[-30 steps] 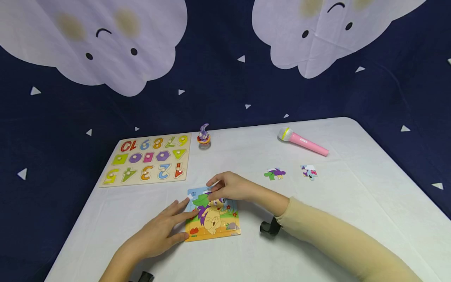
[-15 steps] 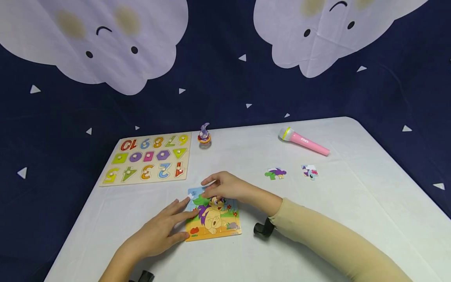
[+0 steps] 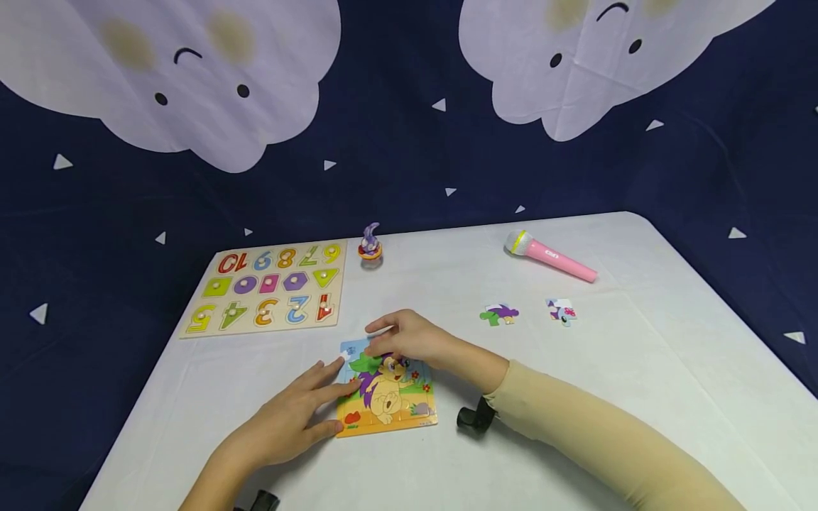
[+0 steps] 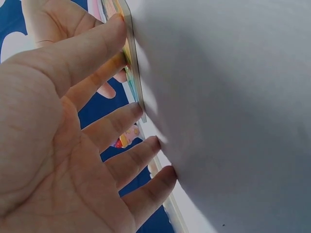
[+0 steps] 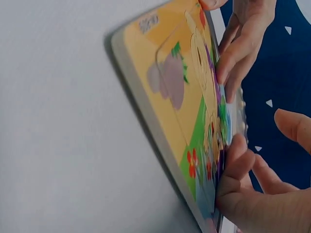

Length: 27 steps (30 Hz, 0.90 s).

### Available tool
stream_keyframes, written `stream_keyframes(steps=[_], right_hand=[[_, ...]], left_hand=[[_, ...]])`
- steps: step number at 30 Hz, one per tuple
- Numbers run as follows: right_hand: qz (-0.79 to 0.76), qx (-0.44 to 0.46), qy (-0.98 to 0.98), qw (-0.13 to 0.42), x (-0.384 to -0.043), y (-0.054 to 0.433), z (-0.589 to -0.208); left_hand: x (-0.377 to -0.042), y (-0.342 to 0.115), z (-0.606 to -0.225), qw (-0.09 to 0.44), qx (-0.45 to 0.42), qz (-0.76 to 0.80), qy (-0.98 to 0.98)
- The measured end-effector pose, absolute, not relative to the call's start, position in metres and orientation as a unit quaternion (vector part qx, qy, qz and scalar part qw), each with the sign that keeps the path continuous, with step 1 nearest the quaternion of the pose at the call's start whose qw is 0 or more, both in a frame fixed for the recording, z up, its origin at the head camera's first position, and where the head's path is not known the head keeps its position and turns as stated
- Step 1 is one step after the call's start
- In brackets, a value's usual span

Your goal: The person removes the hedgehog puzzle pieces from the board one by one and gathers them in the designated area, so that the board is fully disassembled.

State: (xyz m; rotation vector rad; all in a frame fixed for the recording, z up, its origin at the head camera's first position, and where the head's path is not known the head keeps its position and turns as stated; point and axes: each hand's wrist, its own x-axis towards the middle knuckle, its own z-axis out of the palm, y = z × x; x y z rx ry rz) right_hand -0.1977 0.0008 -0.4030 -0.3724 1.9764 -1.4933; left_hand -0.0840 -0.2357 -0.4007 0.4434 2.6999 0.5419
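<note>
A hedgehog jigsaw puzzle [image 3: 386, 404] in its thin tray lies on the white table in the head view. My left hand [image 3: 290, 419] is spread along its left side, with the thumb on the lower left edge and a fingertip over the picture. In the left wrist view, the fingers [image 4: 114, 124] look straight and apart. My right hand [image 3: 412, 337] rests on the upper part of the puzzle and covers some of it. Its bent fingers [image 5: 238, 167] touch the surface in the right wrist view; nothing shows pinched. Two loose puzzle pieces [image 3: 500, 314] lie to the right.
A wooden number and shape board [image 3: 268, 294] lies at the back left. Beside it stands a small purple figurine [image 3: 370, 247]. A pink toy microphone [image 3: 552, 257] lies at the back right. Dark cloth with clouds hangs behind the table.
My right hand has slid slightly left over the puzzle's top, uncovering more of the hedgehog's face. The left hand has stayed in place, and so have the loose pieces.
</note>
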Motion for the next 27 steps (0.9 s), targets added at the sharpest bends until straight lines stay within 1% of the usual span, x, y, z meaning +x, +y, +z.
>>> stream_keyframes(steps=[8, 11, 14, 18, 21, 27], right_hand=[[-0.569, -0.123, 0.753, 0.308, -0.194, -0.005, -0.404], [-0.543, -0.127, 0.775, 0.297, -0.192, -0.008, -0.404], [-0.516, -0.123, 0.802, 0.275, -0.190, -0.010, -0.403], [-0.508, -0.113, 0.813, 0.261, -0.189, -0.010, -0.401], [-0.529, -0.110, 0.797, 0.270, -0.190, -0.008, -0.400], [-0.596, -0.087, 0.736, 0.308, -0.191, -0.003, -0.401]], left_hand=[[-0.084, -0.237, -0.398, 0.172, 0.159, 0.183, 0.955], [-0.085, -0.237, -0.399, 0.173, 0.157, 0.182, 0.955], [-0.085, -0.236, -0.400, 0.171, 0.163, 0.180, 0.955], [-0.085, -0.236, -0.400, 0.168, 0.165, 0.177, 0.956], [-0.085, -0.236, -0.400, 0.166, 0.164, 0.174, 0.957], [-0.086, -0.236, -0.401, 0.165, 0.165, 0.168, 0.958]])
